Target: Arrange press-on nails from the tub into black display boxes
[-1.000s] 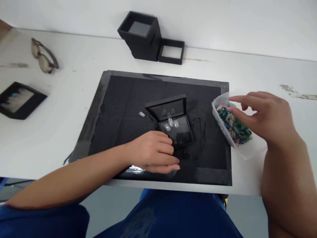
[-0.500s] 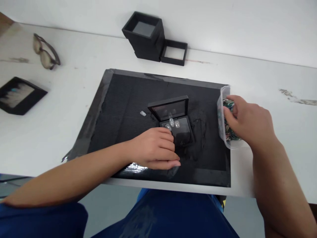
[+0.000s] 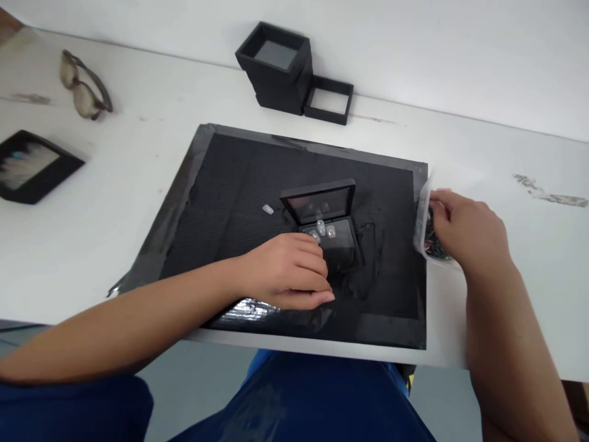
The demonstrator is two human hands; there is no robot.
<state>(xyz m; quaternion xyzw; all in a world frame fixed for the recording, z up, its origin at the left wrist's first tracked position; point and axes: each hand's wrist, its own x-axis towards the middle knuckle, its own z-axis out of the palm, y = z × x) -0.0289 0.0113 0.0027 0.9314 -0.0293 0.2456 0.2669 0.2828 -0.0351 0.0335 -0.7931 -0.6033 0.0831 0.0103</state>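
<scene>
A small black display case (image 3: 330,228) stands open on a black mat (image 3: 230,196), with a few clear nail tips (image 3: 322,229) lying in its base. My left hand (image 3: 288,270) rests curled on the mat, its fingers against the case's near left corner. One more clear nail tip (image 3: 267,209) lies loose on the mat left of the case. My right hand (image 3: 467,236) grips a clear plastic tub (image 3: 422,221) of coloured pieces, tipped up on its side at the mat's right edge. The hand covers most of the tub.
At the back of the white table (image 3: 115,184) stands a tall black box (image 3: 276,64) with a low black frame (image 3: 329,98) beside it. Eyeglasses (image 3: 83,92) lie at the far left, and a flat black case (image 3: 30,166) of nail tips sits below them.
My right hand went from reaching over the tub with fingers spread to gripping it. The tub has been tipped from lying open upward to standing on its side. My left hand stayed put.
</scene>
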